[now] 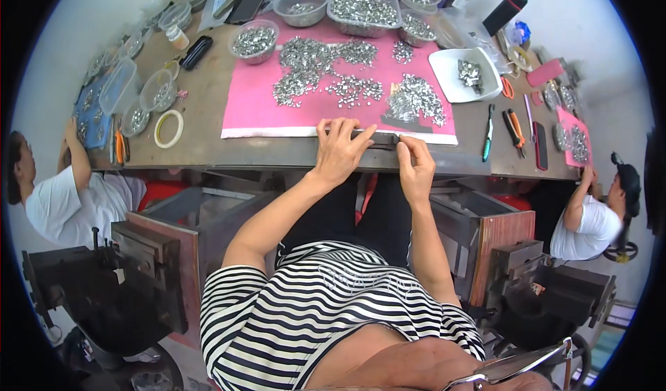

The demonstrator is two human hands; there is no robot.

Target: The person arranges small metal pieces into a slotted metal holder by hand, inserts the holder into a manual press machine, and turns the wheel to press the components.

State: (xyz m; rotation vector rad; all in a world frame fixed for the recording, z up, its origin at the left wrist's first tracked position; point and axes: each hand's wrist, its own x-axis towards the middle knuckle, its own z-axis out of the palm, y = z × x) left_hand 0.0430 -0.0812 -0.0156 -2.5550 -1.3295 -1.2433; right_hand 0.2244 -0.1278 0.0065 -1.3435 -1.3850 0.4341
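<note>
A narrow dark bar (383, 139) lies along the front edge of the pink sheet (260, 117), right at the table's edge. My left hand (338, 148) bends over the bar's left part, its fingers curled down on it and its thumb side toward the middle. At the bar's right end, my right hand (416, 169) has thumb and forefinger closed together; what sits between those tips is too small to tell. Just beyond my hands are loose heaps of small silvery metal pieces (416, 101), the nearest one resting partly on a dark flat plate (406, 124).
Clear tubs (300, 6) of metal pieces line the back, and a white tray (444, 79) holds more. Right of the sheet lie a teal-handled tool (488, 134) and orange-handled pliers (515, 131). A tape roll (168, 129) is at left. Co-workers sit at both sides.
</note>
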